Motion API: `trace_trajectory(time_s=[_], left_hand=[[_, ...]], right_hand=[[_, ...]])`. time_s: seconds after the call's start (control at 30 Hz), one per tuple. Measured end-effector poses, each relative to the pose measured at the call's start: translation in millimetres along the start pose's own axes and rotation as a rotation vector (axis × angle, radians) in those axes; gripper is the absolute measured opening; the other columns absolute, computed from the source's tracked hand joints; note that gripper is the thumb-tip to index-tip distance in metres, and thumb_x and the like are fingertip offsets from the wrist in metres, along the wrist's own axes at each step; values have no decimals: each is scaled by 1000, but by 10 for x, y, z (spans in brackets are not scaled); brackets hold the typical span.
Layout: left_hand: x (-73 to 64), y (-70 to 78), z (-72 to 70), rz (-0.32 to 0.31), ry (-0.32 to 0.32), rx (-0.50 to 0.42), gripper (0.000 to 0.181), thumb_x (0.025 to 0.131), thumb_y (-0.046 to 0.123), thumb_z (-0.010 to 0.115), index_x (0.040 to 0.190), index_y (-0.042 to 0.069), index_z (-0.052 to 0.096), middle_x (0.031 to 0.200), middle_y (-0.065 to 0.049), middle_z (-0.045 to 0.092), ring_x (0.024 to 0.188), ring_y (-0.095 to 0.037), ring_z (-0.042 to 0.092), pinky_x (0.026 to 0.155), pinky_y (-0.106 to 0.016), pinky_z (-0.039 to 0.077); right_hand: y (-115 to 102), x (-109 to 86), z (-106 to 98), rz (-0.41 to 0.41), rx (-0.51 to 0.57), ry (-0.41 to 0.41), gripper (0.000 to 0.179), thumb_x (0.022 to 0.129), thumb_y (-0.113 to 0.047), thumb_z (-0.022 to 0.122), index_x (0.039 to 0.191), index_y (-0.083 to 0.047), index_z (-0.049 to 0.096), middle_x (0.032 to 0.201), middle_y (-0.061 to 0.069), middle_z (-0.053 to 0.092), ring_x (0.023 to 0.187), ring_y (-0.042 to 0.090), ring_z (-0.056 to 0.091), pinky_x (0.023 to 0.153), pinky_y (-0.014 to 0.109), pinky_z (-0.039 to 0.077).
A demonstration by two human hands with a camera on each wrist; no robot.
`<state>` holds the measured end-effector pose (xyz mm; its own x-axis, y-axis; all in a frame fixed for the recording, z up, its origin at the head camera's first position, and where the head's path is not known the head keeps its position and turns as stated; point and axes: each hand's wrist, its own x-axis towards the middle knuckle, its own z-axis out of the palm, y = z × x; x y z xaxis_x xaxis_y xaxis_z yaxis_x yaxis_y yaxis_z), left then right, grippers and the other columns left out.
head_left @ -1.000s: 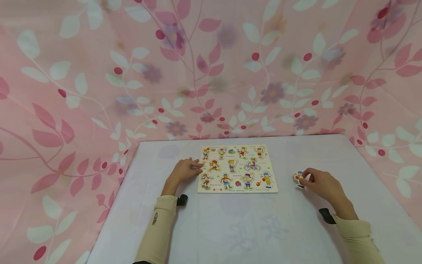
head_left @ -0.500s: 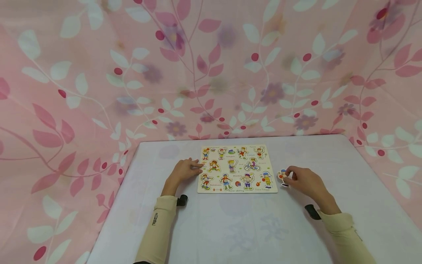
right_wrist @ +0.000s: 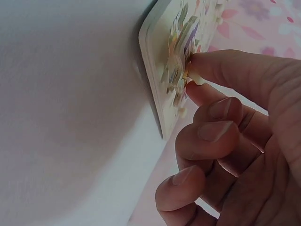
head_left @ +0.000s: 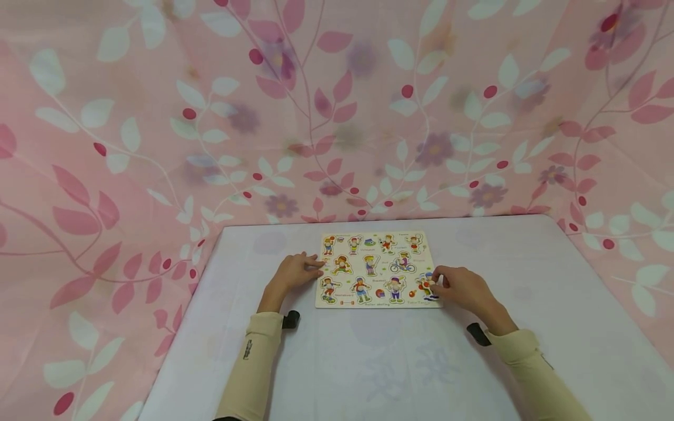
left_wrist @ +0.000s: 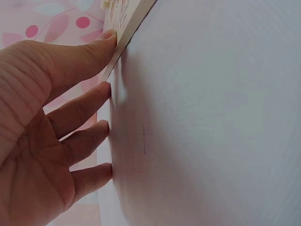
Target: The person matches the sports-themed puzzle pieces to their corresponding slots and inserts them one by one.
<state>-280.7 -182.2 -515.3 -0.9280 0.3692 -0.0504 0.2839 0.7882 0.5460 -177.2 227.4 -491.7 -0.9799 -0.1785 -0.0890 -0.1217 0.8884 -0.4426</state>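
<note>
A wooden peg puzzle board (head_left: 379, 307) printed with sports figures lies flat on the table. My right hand (head_left: 466, 289) is over its lower right corner and pinches a figure-shaped puzzle piece (head_left: 425, 285) with a blue cap. In the right wrist view, thumb and index finger grip the pale knob (right_wrist: 195, 78) of that piece, which is close above the board's surface. Whether it is seated in a recess I cannot tell. My left hand (head_left: 295, 272) rests at the board's left edge, fingers spread. In the left wrist view, its thumb touches the board's edge and its fingertips (left_wrist: 109, 128) meet the tablecloth.
The other figures on the board, such as the cyclist (head_left: 403, 263) and the baseball player (head_left: 395, 290), lie around the held piece. A white cloth covers the table (head_left: 379, 362). Pink floral fabric (head_left: 337, 117) hangs behind it and at the sides.
My right hand has carried the puzzle piece leftward from the tablecloth right of the board to over the board's lower right corner. The left hand and the board have stayed in place.
</note>
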Motion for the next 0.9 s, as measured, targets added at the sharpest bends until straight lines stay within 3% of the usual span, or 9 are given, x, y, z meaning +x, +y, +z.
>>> trace_trajectory(time_s=[0.67,0.9], left_hand=[[-35,12,2,15,-3,-1,31,88,30,76,117,19,75,133,-6,60,138,-36,39,114,-51,27],[-16,-35,71,44,7,5,32,90,31,74,119,19,74,135,-6,59,138,-36,38,113,-52,28]], right_hand=[[-31,61,78,-18,-2,-53,14,91,-23,69,100,-14,66,68,-2,51,56,14,45,49,29,34],[25,13,-16,-20,4,-7,21,91,-27,70,106,-13,67,66,-2,49,55,14,43,49,30,32]])
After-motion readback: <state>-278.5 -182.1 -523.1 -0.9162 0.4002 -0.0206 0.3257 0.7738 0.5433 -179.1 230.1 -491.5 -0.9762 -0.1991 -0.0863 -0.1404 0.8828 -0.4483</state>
